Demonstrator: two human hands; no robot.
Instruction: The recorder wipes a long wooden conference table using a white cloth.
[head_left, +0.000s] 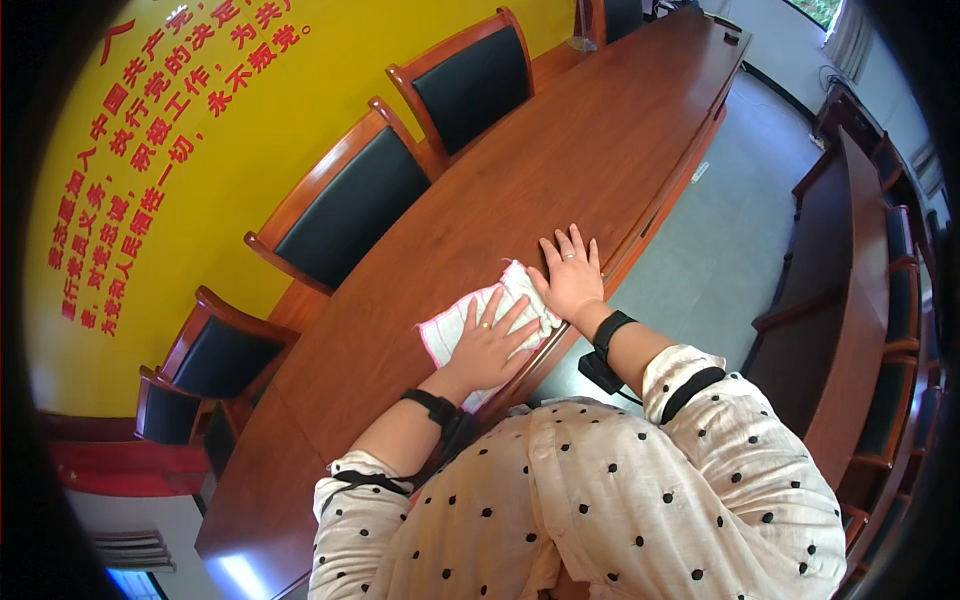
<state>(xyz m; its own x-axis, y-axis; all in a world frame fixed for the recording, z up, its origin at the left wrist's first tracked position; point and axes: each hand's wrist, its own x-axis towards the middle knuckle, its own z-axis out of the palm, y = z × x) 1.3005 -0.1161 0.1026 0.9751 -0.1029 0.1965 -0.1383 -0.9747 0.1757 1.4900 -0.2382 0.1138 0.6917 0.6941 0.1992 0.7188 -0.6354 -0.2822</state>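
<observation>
A white cloth with a pink edge (444, 331) lies spread and partly crumpled on the long wooden table (517, 187), close to its near edge. My left hand (491, 341) rests palm down on the cloth, fingers spread. Just to the right, my right hand (573, 277) lies flat with its fingers apart on the bare wood, its thumb side touching the crumpled end of the cloth. Each hand wears a ring, and each wrist has a black strap.
Wooden chairs with black backs (352, 206) line the table's far side, before a yellow wall with red writing (247, 150). Grey floor (697, 247) separates this table from another wooden table (862, 300) with chairs on the right. A small black object (730, 37) sits at the far end.
</observation>
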